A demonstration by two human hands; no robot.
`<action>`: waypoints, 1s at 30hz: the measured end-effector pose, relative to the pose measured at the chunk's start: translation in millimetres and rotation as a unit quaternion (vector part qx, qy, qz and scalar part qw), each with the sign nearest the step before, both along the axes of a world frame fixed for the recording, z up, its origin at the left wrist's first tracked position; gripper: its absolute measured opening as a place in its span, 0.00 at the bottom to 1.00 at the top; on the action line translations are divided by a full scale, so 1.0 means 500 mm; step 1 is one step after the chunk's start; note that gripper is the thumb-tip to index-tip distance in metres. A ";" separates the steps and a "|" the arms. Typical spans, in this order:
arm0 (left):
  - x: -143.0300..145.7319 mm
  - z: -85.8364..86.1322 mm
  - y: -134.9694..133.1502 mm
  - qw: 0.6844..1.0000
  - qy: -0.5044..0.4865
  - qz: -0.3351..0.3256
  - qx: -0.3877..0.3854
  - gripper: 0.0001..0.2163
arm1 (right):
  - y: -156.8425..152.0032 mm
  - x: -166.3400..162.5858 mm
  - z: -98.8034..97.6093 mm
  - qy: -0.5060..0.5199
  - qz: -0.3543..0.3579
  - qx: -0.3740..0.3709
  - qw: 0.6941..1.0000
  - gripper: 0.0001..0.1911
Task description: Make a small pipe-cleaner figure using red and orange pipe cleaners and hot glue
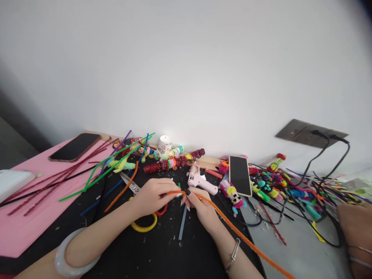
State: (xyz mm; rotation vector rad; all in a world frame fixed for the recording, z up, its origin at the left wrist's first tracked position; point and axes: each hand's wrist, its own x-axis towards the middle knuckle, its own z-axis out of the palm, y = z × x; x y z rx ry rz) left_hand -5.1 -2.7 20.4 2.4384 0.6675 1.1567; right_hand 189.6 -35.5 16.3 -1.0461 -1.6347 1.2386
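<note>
head view: looking down at a cluttered craft desk, wall filling the upper half.
left hand (152, 195): fingers pinching closed on the end of the orange stem (232, 224), lower centre; gripping it so the tip is staying put against the other hand.
right hand (203, 207): fingertips closing narrow on the same stem just beside the left fingers, dark nails meeting at the pinch; the two hands are touching there.
orange stem: running from the pinch at centre down to the lower right edge, lying free over the right wrist.
scissors (130, 184): lying just left of the left hand, handles half hidden under it.
yellow ring (144, 225): sitting under the left wrist on the black mat (151, 252).
glue gun (200, 181): resting just above the hands, near at reach.
glue stick (183, 223): lying between the two wrists.
phone (240, 175): lying right of centre among finished pieces.
other phone (74, 147): upper left on the pink sheet (26, 228).
another person's hand (356, 228): showing at the right edge.
</note>
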 end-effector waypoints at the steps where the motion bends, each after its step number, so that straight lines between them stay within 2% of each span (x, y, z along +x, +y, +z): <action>1: 0.000 0.000 0.000 1.000 0.001 0.000 0.002 0.08 | 0.000 0.000 0.000 0.000 -0.001 0.000 1.000 0.23; 15: -0.003 -0.004 0.003 1.000 0.008 0.016 0.009 0.07 | 0.000 0.000 0.004 -0.005 0.001 -0.001 1.000 0.23; 25: -0.002 -0.001 0.001 1.000 0.026 -0.005 -0.003 0.09 | 0.001 0.001 0.001 -0.017 0.004 -0.004 1.000 0.23; 30: -0.005 -0.004 0.002 0.997 0.010 0.059 -0.053 0.09 | 0.006 0.005 -0.012 0.014 -0.005 0.010 1.000 0.22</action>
